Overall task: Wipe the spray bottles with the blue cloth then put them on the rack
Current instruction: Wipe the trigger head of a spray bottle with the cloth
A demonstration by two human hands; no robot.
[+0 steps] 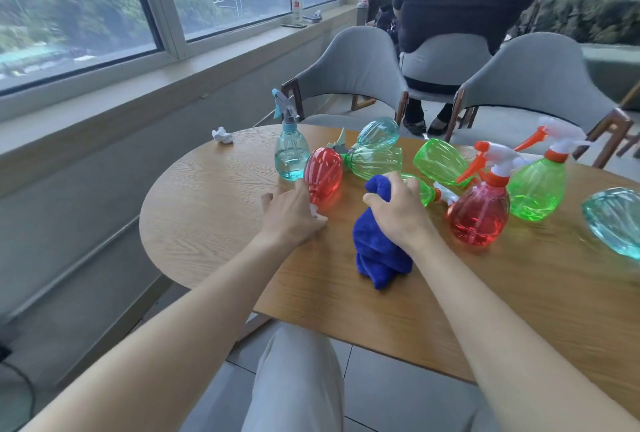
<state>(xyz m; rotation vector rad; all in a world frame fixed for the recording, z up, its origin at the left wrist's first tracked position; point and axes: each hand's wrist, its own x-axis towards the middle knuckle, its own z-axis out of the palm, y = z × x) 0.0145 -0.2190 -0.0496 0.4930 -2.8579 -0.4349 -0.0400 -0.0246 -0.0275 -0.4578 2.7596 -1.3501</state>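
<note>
blue cloth (379,251) (bunched) | right hand (398,213) grips | red bottle (323,173) beside left hand (292,213)

Office lounge or café: wooden table (214,209), grey upholstered chairs (349,64), wide city-view windows (69,5).

A: What's the room on my feed?
B: I see a round wooden table (214,223), two grey chairs (349,67) at its far edge, and a grey tiled floor (398,397).
A: Light?
B: Daylight through big windows (76,8) along the left wall, sill (138,85) below.
</note>
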